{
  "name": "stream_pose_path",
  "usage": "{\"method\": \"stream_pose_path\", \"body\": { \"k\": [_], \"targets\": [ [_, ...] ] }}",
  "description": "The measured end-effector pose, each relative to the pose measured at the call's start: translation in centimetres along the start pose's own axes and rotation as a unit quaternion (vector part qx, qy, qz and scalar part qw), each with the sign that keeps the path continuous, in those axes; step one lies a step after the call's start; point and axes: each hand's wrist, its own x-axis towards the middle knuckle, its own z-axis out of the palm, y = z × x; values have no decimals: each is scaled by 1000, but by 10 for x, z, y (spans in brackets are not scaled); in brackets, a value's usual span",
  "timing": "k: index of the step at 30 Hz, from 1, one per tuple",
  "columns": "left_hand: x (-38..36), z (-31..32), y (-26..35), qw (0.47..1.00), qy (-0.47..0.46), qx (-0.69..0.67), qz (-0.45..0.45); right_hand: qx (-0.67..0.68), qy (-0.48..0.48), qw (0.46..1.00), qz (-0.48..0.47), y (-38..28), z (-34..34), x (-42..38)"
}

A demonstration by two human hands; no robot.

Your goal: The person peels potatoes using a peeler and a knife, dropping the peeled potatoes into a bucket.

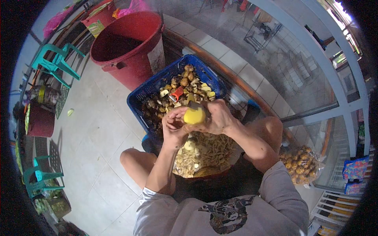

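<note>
A peeled yellow potato point(194, 117) is held up between my hands, above the front of the blue crate. My left hand point(173, 125) is closed, fingers curled against the potato's left side. My right hand point(219, 118) is closed on a knife, whose dark blade point(194, 105) lies across the top of the potato; its handle is hidden in the hand. Under my hands, a heap of peelings and cut pieces point(214, 151) lies between my legs, with a pale peeled potato point(189, 144) on it. A red peeler point(176, 94) rests in the crate.
The blue crate point(136, 96) holds several unpeeled potatoes point(184, 81) and scraps. A large red bin point(126, 70) stands behind it. Green plastic chairs point(55, 61) are at the left. A clear bag of potatoes point(301, 165) sits at my right, near the glass panels.
</note>
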Motion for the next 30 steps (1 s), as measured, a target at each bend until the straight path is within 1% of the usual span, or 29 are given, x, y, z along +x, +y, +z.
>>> {"method": "stream_pose_path", "body": {
  "k": [2, 4, 6, 7, 9, 10, 11, 12, 13, 14, 15, 16, 18, 19, 20, 21, 22, 23, 24, 25, 26, 27, 28, 29, 30],
  "targets": [
    [-1, 1, -2, 1000, 10, -4, 4, -22, 14, 1000, -7, 1, 3, -2],
    [-1, 4, -3, 998, 56, 25, 8, -43, 29, 999, -14, -1, 3, -2],
    [1, 10, -3, 997, 70, 4, 26, -144, 90, 984, -57, -6, 1, -2],
    [2, 12, -4, 995, 85, -17, 44, -143, 90, 984, -57, -6, 1, -1],
    [2, 11, -10, 994, 94, -22, 57, -194, 90, 975, -56, -6, 2, -1],
    [3, 13, -10, 992, 104, -26, 69, -194, 90, 975, -56, -6, 3, 0],
    [4, 16, -10, 992, 104, -26, 69, -158, 91, 982, -57, -6, 4, 2],
    [4, 18, -9, 991, 104, -60, 56, -122, 93, 986, -59, -5, 5, 4],
    [5, 21, -6, 989, 105, -95, 44, -121, 93, 986, -58, 1, 7, 4],
    [5, 22, -3, 989, 104, -95, 44, -85, 58, 994, -35, 10, 11, 3],
    [5, 23, 0, 990, 111, -77, 34, -48, 23, 999, -12, 18, 13, 1],
    [6, 24, 1, 991, 119, -58, 25, -48, 23, 998, -12, 11, 7, 2],
    [8, 25, 2, 991, 117, -55, 21, -145, 18, 989, -11, -10, -10, 5],
    [9, 24, 2, 992, 114, -51, 17, -145, 18, 989, -12, -8, -8, 5],
    [8, 21, -1, 992, 115, -51, 17, -170, 42, 984, -34, -5, -6, 5],
    [7, 14, -8, 992, 121, -10, 12, -194, 67, 977, -55, -3, -5, 6],
    [7, 11, -9, 991, 127, 30, 7, -195, 67, 977, -55, -4, -5, 5],
    [7, 8, -10, 991, 127, 30, 7, -197, 35, 979, -44, -7, -4, 4],
    [8, 5, -10, 989, 125, 73, 20, -199, 3, 979, -32, -9, -3, 3],
    [11, 6, -7, 985, 123, 115, 33, -199, 3, 979, -32, -8, 0, 4],
    [12, 8, -5, 985, 123, 115, 34, -101, 36, 994, 7, -6, 6, 4],
    [12, 11, 0, 992, 122, 31, 14, -1, 68, 997, 47, -5, 9, 5],
    [13, 15, 6, 991, 119, -54, -7, -1, 68, 997, 47, -7, 5, 6],
    [14, 18, 12, 994, 94, -46, 11, 48, 37, 996, 70, -9, -4, 8],
    [13, 16, 14, 994, 94, -46, 11, 97, 5, 991, 92, -11, -14, 10]
  ]
}}
